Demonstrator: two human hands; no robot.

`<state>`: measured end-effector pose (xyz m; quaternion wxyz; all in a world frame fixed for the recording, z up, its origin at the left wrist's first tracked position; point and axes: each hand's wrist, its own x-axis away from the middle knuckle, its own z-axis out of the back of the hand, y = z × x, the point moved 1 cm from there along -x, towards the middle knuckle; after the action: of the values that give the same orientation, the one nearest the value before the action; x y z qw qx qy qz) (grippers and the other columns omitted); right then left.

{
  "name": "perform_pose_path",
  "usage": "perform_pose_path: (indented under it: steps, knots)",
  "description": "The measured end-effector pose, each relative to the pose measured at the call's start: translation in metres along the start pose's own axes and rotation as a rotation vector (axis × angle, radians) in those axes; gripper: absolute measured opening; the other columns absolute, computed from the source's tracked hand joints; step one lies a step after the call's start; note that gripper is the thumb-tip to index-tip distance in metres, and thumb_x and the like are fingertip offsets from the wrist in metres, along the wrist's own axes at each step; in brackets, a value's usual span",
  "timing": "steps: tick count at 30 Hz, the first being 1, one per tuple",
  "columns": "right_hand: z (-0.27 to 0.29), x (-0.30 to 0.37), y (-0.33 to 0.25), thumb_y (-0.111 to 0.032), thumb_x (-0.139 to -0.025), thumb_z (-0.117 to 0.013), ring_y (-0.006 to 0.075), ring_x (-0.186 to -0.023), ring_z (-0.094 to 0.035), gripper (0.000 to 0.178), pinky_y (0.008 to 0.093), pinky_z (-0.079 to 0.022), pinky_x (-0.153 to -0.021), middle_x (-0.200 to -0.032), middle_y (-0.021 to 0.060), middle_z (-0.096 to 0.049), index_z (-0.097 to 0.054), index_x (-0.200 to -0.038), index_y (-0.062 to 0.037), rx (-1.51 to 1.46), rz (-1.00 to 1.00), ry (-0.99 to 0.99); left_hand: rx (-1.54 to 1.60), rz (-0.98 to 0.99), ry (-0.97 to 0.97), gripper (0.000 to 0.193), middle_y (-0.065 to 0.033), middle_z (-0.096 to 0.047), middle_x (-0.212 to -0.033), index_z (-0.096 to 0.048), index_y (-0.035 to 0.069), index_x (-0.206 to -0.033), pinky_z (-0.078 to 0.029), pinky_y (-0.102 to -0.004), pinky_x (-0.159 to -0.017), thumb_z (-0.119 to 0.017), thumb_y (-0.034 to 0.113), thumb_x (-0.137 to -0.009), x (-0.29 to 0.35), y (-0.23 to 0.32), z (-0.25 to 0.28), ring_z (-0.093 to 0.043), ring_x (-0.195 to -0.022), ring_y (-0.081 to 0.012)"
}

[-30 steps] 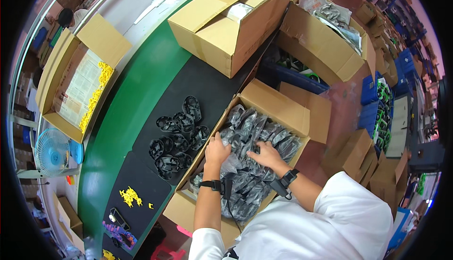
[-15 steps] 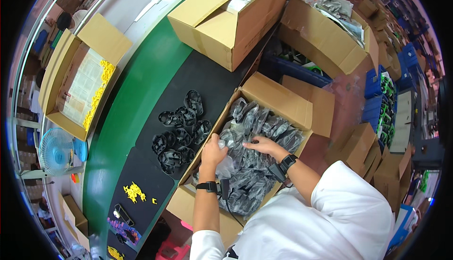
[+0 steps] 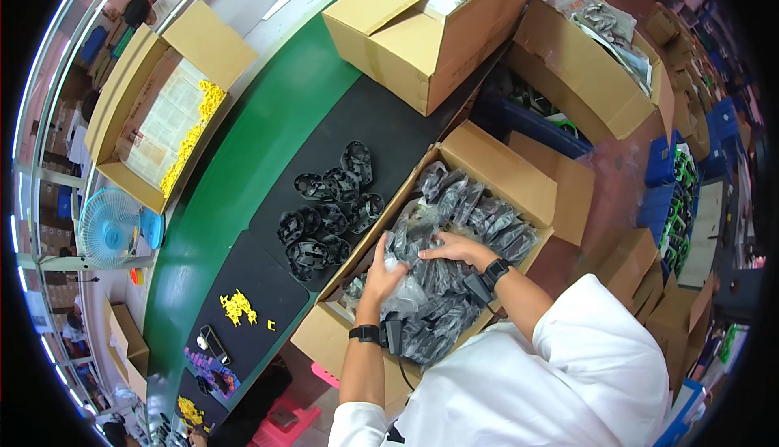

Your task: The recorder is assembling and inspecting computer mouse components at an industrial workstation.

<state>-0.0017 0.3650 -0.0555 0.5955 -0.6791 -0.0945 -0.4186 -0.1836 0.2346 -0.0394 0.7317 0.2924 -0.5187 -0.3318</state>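
Note:
Both hands are inside an open cardboard box [image 3: 497, 160] filled with black parts in clear plastic bags [image 3: 442, 329]. At the box's left side, my left hand [image 3: 380, 277] is closed on a crumpled clear plastic bag [image 3: 403, 294]. To its right, my right hand [image 3: 458, 248] has its thumb pointing left and its fingers curled around a bagged black part [image 3: 438, 272]. Some of its fingertips are hidden by the plastic. Left of the box, several bare black plastic shells [image 3: 329, 218] lie grouped on a black mat [image 3: 268, 244].
Small yellow pieces [image 3: 238, 307] lie on the mat, near a dark handheld device [image 3: 213, 343]. A box with yellow pieces [image 3: 130, 173] stands across the green table [image 3: 243, 135]. Larger cardboard boxes [image 3: 398, 53] stand at the back. A blue fan [image 3: 109, 226] is at left, a pink stool [image 3: 286, 423] below.
The whole view has shifted, so the surroundings sit farther right. My hands stay in the box; the left has tilted and its fingers extend further along the plastic bag.

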Motion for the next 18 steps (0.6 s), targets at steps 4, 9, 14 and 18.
perform_pose_path:
  steps: [4,9,14,18]
  knots:
    - [-0.008,0.024,-0.029,-0.050,-0.072,-0.077,0.0209,-0.109,-0.055,0.082,0.0318,-0.041,-0.096,-0.121,0.0149,-0.059,-0.051,-0.129,0.0035,-0.183,0.026,-0.126,0.348,-0.220,0.101,0.076,-0.0176,-0.046,-0.137,-0.032,0.001,-0.143,-0.036,-0.0318,-0.102,-0.068,0.009,-0.076,0.012,0.026,0.012,-0.046,-0.124,-0.0229]
    - [-0.009,0.014,-0.092,-0.032,-0.074,-0.078,0.0173,-0.100,-0.058,0.059,0.0306,-0.045,-0.090,-0.113,0.0088,-0.064,-0.059,-0.120,0.0006,-0.138,0.293,-0.039,0.128,-0.364,0.363,0.070,-0.0185,-0.055,-0.129,-0.042,0.008,-0.139,-0.041,-0.0328,-0.098,-0.070,0.012,-0.076,0.017,0.074,0.041,-0.054,-0.118,-0.0250]
    - [-0.014,-0.035,-0.153,-0.035,-0.075,-0.072,0.0264,-0.095,-0.065,0.050,0.0351,-0.048,-0.083,-0.103,0.0175,-0.068,-0.063,-0.111,-0.0017,0.131,0.586,0.164,0.140,-0.371,0.675,0.062,-0.0183,-0.060,-0.122,-0.046,0.010,-0.138,-0.047,-0.0302,-0.086,-0.068,0.009,-0.080,0.016,0.099,0.085,-0.061,-0.101,-0.0182]
    - [-0.024,-0.093,-0.167,-0.037,-0.087,-0.058,0.0438,-0.092,-0.060,0.041,0.0465,-0.047,-0.081,-0.093,0.0257,-0.064,-0.059,-0.099,0.0024,0.195,0.684,0.538,0.098,-0.400,0.930,0.057,-0.0197,-0.058,-0.124,-0.046,0.002,-0.135,-0.041,-0.0340,-0.098,-0.065,0.008,-0.081,0.013,0.062,0.113,-0.056,-0.115,-0.0263]
